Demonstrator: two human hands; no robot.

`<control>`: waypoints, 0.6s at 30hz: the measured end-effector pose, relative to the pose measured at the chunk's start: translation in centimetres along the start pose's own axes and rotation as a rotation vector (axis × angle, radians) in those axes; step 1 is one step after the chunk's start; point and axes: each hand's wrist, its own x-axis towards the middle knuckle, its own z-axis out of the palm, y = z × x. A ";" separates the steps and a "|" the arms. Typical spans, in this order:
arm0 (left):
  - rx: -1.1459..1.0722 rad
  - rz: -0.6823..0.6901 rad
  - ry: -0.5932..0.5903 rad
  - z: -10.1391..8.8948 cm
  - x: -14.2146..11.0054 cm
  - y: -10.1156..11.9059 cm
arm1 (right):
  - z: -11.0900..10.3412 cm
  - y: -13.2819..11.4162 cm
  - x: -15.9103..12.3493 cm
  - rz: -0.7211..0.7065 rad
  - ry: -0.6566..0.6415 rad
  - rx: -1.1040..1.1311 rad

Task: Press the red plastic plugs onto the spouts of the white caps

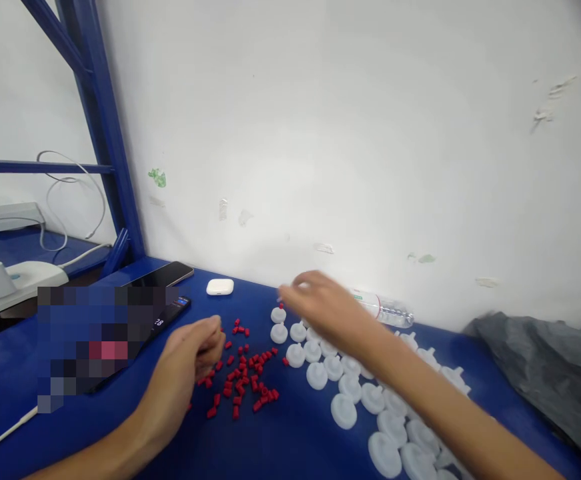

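My left hand (193, 350) is closed, its fingers curled inward beside a loose scatter of small red caps (243, 367). Whatever it may hold is hidden behind the fingers. Farther back, my right hand (310, 293) has its fingers bent into a pinch, slightly blurred. Just under its fingertips a red cap (281, 306) shows at the top of a translucent white domed piece (278, 316); whether the fingers touch it I cannot tell. Many similar white domed pieces (344, 411), some with visible spouts, spread across the right side, partly covered by my right forearm.
Against the wall lies a clear plastic bottle (395, 312). A white earbud case (220, 287) and a dark phone (173, 272) are at the back left; another lit phone (173, 312) is nearer. A grey plastic bag (535, 373) sits right. A blue metal frame (107, 120) rises left.
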 end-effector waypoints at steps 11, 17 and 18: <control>0.812 0.508 -0.194 0.3 -0.3 -0.6 | 4.3 3.1 -1.3 0.202 -0.061 0.367; 0.871 0.481 -0.248 -0.2 0.5 -1.5 | 5.1 2.8 -1.9 0.171 -0.149 0.354; 0.870 0.478 -0.247 -0.2 0.6 -1.7 | 5.1 2.8 -2.0 0.173 -0.165 0.349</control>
